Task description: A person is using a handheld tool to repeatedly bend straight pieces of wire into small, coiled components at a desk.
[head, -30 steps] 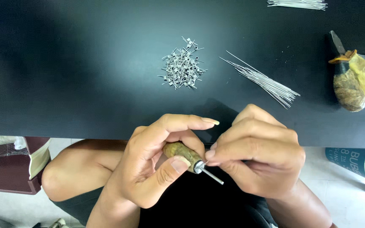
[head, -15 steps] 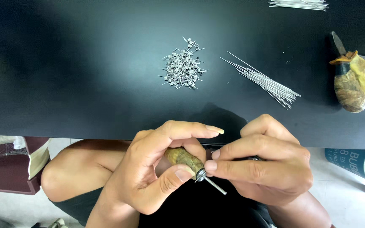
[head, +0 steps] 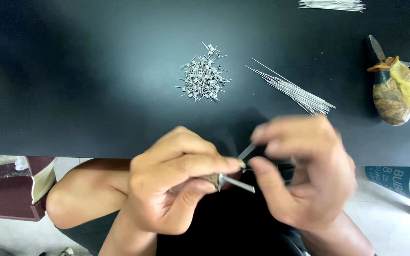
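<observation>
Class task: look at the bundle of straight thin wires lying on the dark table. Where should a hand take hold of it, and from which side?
Pinch the wire bundle from above near its lower-right end, where the wires lie tight together; toward the upper left they fan apart into loose tips.

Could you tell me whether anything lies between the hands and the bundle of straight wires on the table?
Nothing visible does. The left hand grips a small tool and the blurred right hand meets it at a wire. Only bare black table separates them from the wire bundle; the coil pile lies off to the side.
</observation>
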